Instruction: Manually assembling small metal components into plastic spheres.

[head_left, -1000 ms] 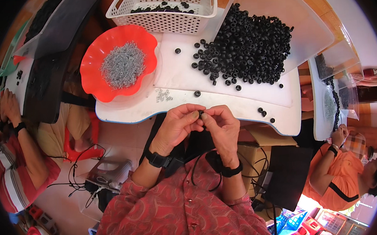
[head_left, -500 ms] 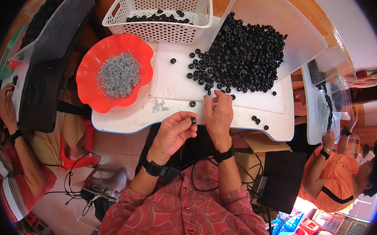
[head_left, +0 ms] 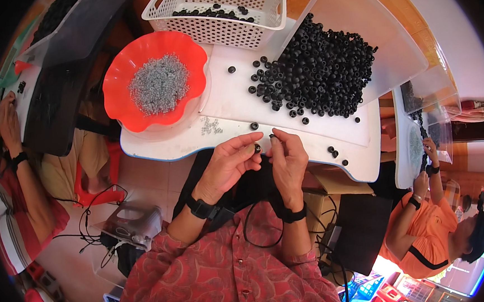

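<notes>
My left hand [head_left: 223, 166] is closed at the fingertips on a small round black piece [head_left: 257, 148] with a hollow middle. Close to its right, my right hand [head_left: 289, 162] pinches a small dark piece, mostly hidden by the thumb and fingers. Both hands are over the near edge of the white table [head_left: 332, 155]. Just beyond them lies one loose black piece [head_left: 254, 126]. A large heap of similar black pieces [head_left: 326, 69] spreads out farther right. Left of the hands stands a red wavy-rimmed bowl [head_left: 118, 75] with many tiny clear pieces [head_left: 159, 85] in it.
A white perforated basket [head_left: 217, 36] with black pieces stands at the back. A clear plastic bin [head_left: 398, 50] lies tipped behind the heap. Several tiny clear pieces [head_left: 210, 125] lie near the bowl. People work at tables on both sides. Cables [head_left: 247, 229] hang by my lap.
My right hand has left the edge of the heap and come back beside my left hand, its fingers now pinched together. My left hand still holds its black piece. The whole view has shifted slightly.
</notes>
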Available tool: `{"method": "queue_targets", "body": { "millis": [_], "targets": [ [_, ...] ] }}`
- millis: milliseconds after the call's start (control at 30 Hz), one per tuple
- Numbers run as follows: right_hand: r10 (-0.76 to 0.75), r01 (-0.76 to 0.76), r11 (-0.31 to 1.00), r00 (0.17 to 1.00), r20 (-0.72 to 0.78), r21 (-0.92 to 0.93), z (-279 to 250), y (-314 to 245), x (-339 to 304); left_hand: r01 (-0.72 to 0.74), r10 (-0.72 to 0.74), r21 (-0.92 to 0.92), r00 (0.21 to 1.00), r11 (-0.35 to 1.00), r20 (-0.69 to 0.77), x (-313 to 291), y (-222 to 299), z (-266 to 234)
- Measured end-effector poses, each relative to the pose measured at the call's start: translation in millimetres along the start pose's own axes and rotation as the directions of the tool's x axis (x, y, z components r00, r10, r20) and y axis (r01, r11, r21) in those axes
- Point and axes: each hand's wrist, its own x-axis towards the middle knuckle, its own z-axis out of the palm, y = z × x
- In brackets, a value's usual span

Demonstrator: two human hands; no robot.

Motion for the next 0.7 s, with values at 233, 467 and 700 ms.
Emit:
{"method": "queue_targets", "body": {
  "millis": [233, 467, 700],
  "targets": [
    [0.003, -0.005, 0.994, 1.000, 0.013, 0.106, 4.2, 1.2, -16.7, 0.009, -0.009, 0.010, 1.000, 1.000, -0.006, -1.5, -4.2, 0.6],
    [-0.010, 0.003, 0.974, 0.999, 0.030, 0.228, 4.5, -1.0, -20.0, 0.013, -0.012, -0.019, 1.000, 1.000, 0.020, -3.6, -5.1, -2.6],
    [0.073, -0.104, 0.945, 0.991, 0.109, 0.310, -3.7, -8.4, -22.0, 0.028, -0.013, -0.172, 0.996, 0.985, 0.089, -3.0, -9.5, -9.8]
  ]
}}
